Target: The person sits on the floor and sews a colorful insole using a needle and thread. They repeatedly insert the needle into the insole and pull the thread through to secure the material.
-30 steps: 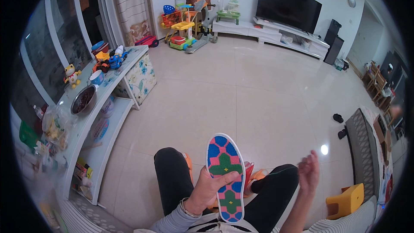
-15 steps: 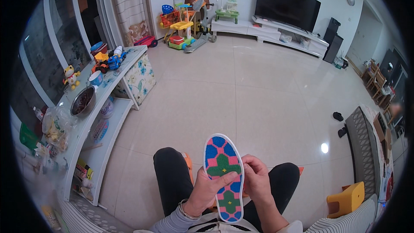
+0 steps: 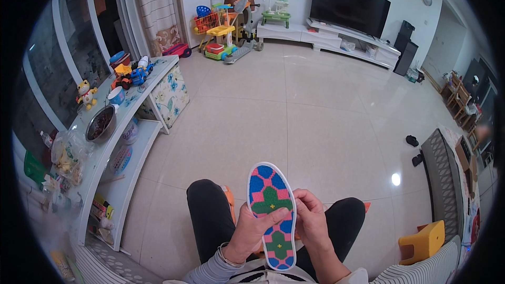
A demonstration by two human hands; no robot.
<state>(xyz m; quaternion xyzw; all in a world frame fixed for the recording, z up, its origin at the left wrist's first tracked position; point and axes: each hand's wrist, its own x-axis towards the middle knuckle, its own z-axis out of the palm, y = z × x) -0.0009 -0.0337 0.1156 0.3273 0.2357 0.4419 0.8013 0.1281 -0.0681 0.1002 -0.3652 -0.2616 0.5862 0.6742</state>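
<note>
An embroidered insole (image 3: pixel 271 195), patterned in blue, pink and green with a white border, stands nearly upright above my lap. My left hand (image 3: pixel 253 231) grips its lower left side, thumb lying across the stitched face and the other fingers hidden behind. Close against the right edge of the insole is my right hand (image 3: pixel 311 220), its thumb and fingers pinched together. Anything held in that pinch is too small or too hidden to make out.
A white shelf unit (image 3: pixel 138 150) on the left carries a metal bowl (image 3: pixel 101 124) and toys. Between my knees and the sofa's right end stands a yellow stool (image 3: pixel 422 243). Ride-on toys (image 3: pixel 223 34) and a television (image 3: pixel 350 5) are along the far wall.
My right hand has shifted very slightly left, closer to the insole's edge. The left hand keeps the same grip on the insole.
</note>
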